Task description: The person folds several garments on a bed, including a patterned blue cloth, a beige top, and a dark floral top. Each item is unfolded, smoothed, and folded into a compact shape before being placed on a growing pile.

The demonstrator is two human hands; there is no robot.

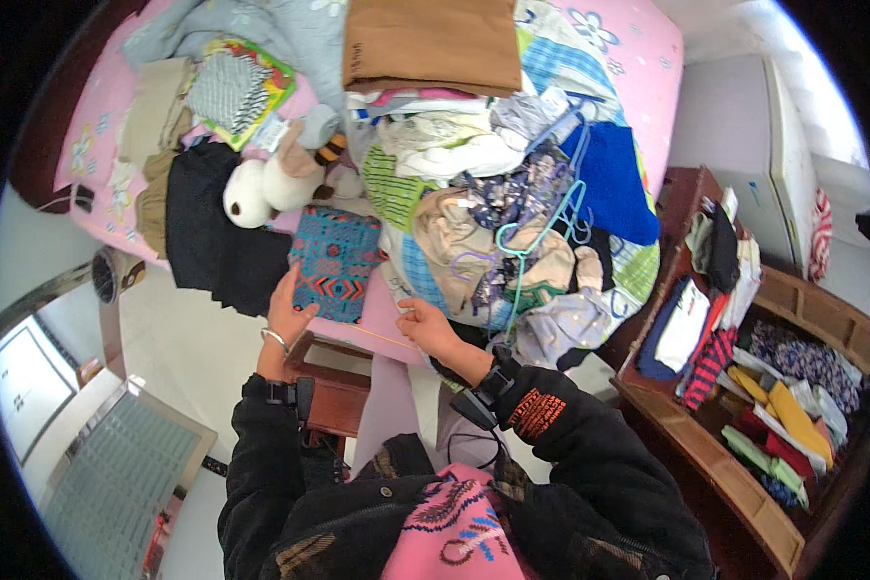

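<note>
A folded teal cloth [336,263] with a red and orange geometric pattern lies flat at the bed's near edge. My left hand [288,314] rests at its near left corner, fingers stretched along the side and thumb apart. To the right of the cloth, my right hand [430,329] hovers by the bed edge with loosely bent fingers apart and nothing visible in them. Black folded trousers [208,217] lie left of the cloth, partly hanging over the edge. Behind it sits a white and tan plush toy [273,184].
A large heap of mixed clothes [454,217] with a turquoise hanger [520,253] covers the bed's right side. A brown folded cloth [430,43] tops it at the back. An open wooden drawer [710,464] full of clothes stands at right. A wooden stool [329,396] is below the edge.
</note>
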